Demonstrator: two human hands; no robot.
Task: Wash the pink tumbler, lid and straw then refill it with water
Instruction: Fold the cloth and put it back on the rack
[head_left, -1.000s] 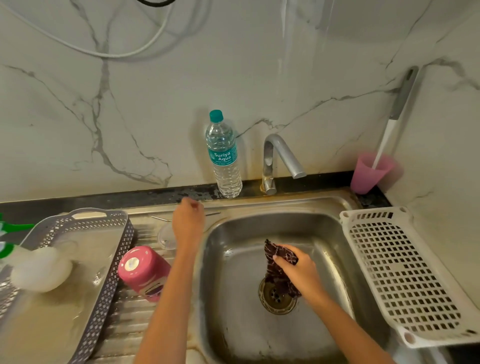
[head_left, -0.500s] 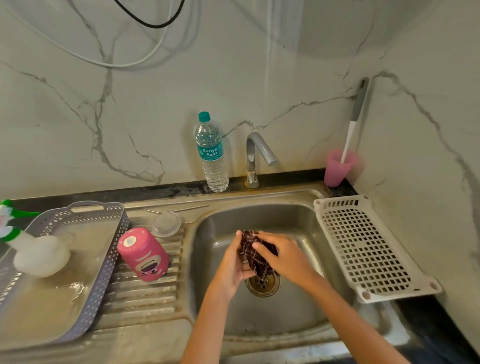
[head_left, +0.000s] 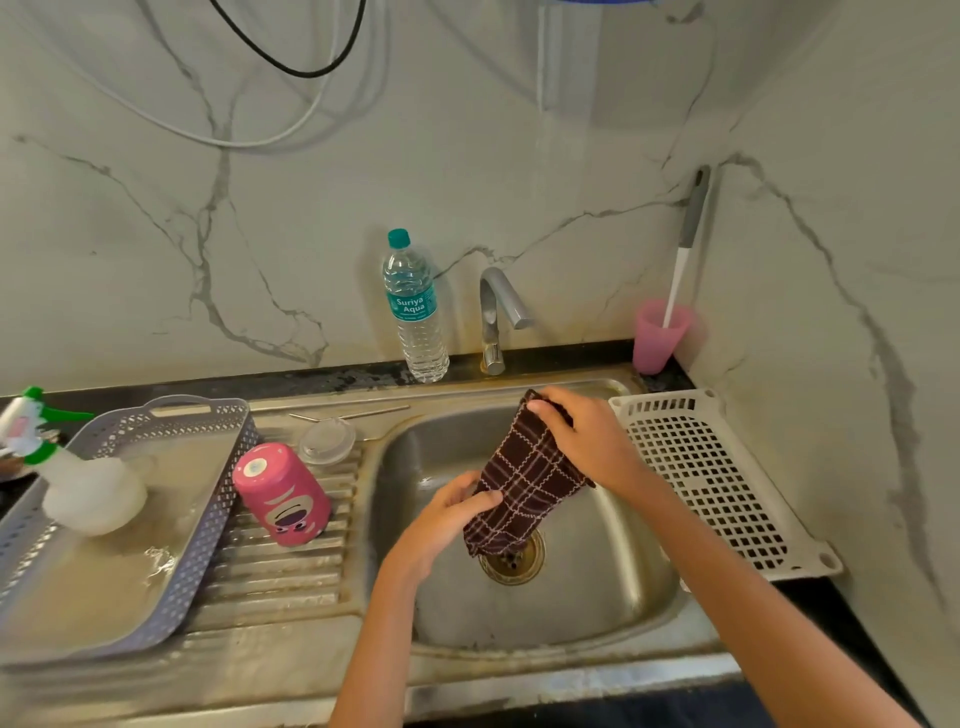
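Left hand and right hand are gripping a checked cloth over the sink, mid-frame. Pink tumbler is sitting on the drainboard, centre-left; a spray bottle is lying in the grey tray.

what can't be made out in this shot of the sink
Head view only:
pink tumbler: stands mouth down, so its own wall hides the inside.
drain: partly covered by the checked cloth held by the left hand and right hand.
spray bottle: cut off by the left edge.
brush head: hidden inside the pink cup.
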